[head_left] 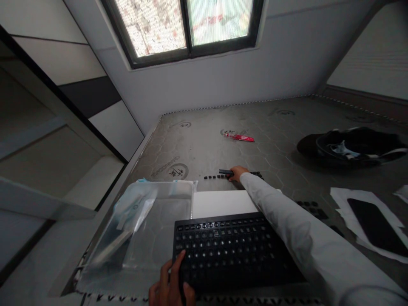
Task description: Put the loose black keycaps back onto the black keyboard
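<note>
A black keyboard [223, 246] lies in front of me with most of its keycaps off, so rows of small sockets show. My left hand [172, 282] grips its left edge, with the index finger on top and the thumb at the near corner. My right hand [238, 173] reaches out beyond the keyboard, its fingers closed on a dark stick-like tool [225, 172] whose exact kind I cannot make out. Beside and under those fingers runs a row of loose black keycaps [214, 177]. A white sheet [219, 203] lies just behind the keyboard, partly covered by my right sleeve.
To the left stands a clear plastic box [159, 238] with plastic wrapping inside. A red packet [244, 138] lies farther back. On the right are a black cap [318, 146], a phone [376, 227] on white paper, and more keycaps [310, 208] beside my forearm.
</note>
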`<state>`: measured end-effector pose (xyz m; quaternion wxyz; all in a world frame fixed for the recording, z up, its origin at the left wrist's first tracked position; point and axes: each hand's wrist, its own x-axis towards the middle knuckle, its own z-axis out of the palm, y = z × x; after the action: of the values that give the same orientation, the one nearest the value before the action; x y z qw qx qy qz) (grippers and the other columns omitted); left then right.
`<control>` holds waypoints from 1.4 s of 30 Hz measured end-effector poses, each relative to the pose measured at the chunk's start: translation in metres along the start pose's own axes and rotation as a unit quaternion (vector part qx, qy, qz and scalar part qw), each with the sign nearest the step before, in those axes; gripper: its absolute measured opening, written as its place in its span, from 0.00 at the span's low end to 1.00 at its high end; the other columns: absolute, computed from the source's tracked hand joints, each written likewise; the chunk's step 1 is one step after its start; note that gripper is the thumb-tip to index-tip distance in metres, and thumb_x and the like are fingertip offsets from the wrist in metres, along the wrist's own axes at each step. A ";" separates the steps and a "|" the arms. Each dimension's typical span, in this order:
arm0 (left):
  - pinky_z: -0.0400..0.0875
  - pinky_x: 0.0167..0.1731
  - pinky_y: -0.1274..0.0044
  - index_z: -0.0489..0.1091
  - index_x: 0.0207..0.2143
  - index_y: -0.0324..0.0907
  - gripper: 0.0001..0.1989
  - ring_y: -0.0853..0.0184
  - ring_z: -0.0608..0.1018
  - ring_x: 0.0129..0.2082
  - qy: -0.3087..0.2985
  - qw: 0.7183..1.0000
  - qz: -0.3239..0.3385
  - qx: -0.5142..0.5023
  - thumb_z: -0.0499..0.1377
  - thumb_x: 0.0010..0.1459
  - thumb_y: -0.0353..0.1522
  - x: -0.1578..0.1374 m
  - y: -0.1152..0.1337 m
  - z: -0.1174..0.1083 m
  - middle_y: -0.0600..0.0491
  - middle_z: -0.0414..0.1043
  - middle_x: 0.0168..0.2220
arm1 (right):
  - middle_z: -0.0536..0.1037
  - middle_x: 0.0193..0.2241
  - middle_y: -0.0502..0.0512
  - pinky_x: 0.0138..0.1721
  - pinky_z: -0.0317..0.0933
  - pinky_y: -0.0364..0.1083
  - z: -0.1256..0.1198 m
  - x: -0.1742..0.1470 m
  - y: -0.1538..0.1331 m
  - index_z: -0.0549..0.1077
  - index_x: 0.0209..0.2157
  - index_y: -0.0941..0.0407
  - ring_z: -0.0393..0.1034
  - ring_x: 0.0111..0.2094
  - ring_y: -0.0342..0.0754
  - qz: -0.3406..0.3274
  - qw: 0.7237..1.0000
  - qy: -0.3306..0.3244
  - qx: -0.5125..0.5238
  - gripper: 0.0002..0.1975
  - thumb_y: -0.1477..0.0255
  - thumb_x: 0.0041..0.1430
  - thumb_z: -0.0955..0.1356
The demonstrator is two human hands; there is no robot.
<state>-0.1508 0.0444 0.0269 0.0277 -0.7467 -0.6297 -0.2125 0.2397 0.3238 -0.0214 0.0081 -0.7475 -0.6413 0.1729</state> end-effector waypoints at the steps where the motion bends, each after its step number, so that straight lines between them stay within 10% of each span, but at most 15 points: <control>1: 0.65 0.37 0.72 0.62 0.55 0.49 0.25 0.64 0.74 0.41 0.002 1.000 0.002 -0.002 0.47 0.56 0.27 0.000 0.000 0.000 0.51 0.69 0.48 | 0.79 0.40 0.55 0.37 0.62 0.47 -0.001 -0.001 0.000 0.79 0.39 0.46 0.73 0.41 0.56 0.003 1.000 0.001 0.003 0.19 0.63 0.41 0.76; 16: 0.64 0.38 0.71 0.62 0.55 0.49 0.25 0.64 0.74 0.42 0.005 1.000 -0.004 -0.015 0.47 0.56 0.27 0.001 0.002 -0.002 0.52 0.69 0.49 | 0.80 0.37 0.61 0.36 0.60 0.47 -0.020 -0.018 -0.010 0.78 0.43 0.52 0.73 0.40 0.56 0.032 0.988 0.104 0.110 0.23 0.51 0.56 0.64; 27: 0.63 0.40 0.71 0.60 0.58 0.50 0.23 0.67 0.73 0.37 -0.029 0.997 -0.034 -0.056 0.48 0.60 0.27 0.003 0.017 -0.025 0.51 0.67 0.50 | 0.74 0.19 0.51 0.30 0.56 0.45 -0.056 -0.086 -0.045 0.79 0.23 0.53 0.69 0.26 0.48 -0.002 0.935 0.141 0.327 0.15 0.57 0.51 0.69; 32: 0.61 0.43 0.70 0.60 0.58 0.48 0.24 0.67 0.72 0.39 -0.039 0.995 -0.040 -0.081 0.49 0.60 0.27 0.001 0.019 -0.033 0.50 0.67 0.49 | 0.66 0.14 0.48 0.26 0.53 0.45 -0.060 -0.135 -0.083 0.75 0.21 0.55 0.60 0.20 0.44 -0.039 0.852 0.167 0.494 0.22 0.49 0.43 0.70; 42: 0.58 0.49 0.69 0.56 0.62 0.52 0.28 0.65 0.71 0.48 0.027 0.998 -0.024 -0.049 0.51 0.59 0.28 -0.014 0.024 -0.040 0.51 0.68 0.49 | 0.58 0.17 0.43 0.17 0.49 0.42 -0.029 -0.236 -0.170 0.62 0.21 0.53 0.48 0.16 0.38 -0.101 0.600 0.143 0.781 0.26 0.46 0.42 0.70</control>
<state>-0.1409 0.0141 0.0632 0.0033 -0.7259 -0.6353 -0.2634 0.0566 0.1327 0.1040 0.6975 -0.4021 -0.3236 0.4971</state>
